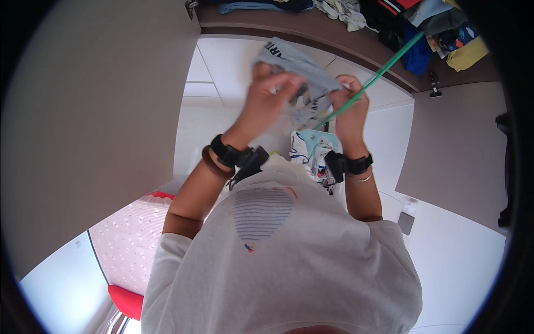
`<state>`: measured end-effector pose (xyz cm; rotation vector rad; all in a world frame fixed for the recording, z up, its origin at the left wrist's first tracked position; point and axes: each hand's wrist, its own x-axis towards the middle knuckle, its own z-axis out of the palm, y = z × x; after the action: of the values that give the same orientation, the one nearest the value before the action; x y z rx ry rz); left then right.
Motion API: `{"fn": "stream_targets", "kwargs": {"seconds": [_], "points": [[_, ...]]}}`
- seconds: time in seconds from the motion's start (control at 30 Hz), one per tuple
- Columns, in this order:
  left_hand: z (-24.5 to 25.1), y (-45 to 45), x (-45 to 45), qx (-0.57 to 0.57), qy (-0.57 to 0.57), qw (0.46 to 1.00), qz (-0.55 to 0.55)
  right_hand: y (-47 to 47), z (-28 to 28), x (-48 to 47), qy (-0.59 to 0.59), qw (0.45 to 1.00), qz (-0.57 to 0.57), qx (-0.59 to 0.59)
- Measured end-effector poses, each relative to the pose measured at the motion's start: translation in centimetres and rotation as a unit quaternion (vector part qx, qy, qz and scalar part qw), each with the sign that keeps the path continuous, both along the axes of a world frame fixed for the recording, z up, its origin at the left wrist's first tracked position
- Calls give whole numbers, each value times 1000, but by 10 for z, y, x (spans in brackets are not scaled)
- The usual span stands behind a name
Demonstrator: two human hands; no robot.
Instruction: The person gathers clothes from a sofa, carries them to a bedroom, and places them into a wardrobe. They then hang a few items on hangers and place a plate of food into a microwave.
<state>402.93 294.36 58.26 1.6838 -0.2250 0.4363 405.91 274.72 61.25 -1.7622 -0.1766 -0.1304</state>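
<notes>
A grey garment with dark lettering (298, 62) is stretched between my two hands, partly blurred. My left hand (273, 89) grips it at its left part, thumb across the cloth. My right hand (350, 94) pinches its right corner. A thin green stick (390, 67) runs slantwise past my right hand, from the shelf down to below the garment; whether that hand also holds it, I cannot tell. Black devices are strapped to both wrists.
Folded clothes (444, 33) lie on a brown cabinet shelf (267, 21) above. Open cabinet doors stand at left (100, 125) and right (454, 146). A light blue container (315, 137) with a white-and-blue cloth and small items is below my hands. A pink bedspread (129, 238) shows lower left.
</notes>
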Motion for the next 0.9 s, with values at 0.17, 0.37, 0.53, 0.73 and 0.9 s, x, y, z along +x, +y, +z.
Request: {"fn": "stream_targets", "kwargs": {"seconds": [0.17,0.37,0.53,0.73,0.9], "points": [[-42,22,13,89,41,983,157,-36,28,26,101,973,31,206],[-44,-22,1,-50,171,982,65,-34,39,25,144,958,12,246],[-12,-67,7,-147,319,926,-135,-43,30,17,159,966,80,188],[-20,-91,19,-181,363,891,-204,-71,29,5,207,960,188,27],[-40,-88,38,-114,307,931,-161,-90,28,0,146,975,168,-13]]}}
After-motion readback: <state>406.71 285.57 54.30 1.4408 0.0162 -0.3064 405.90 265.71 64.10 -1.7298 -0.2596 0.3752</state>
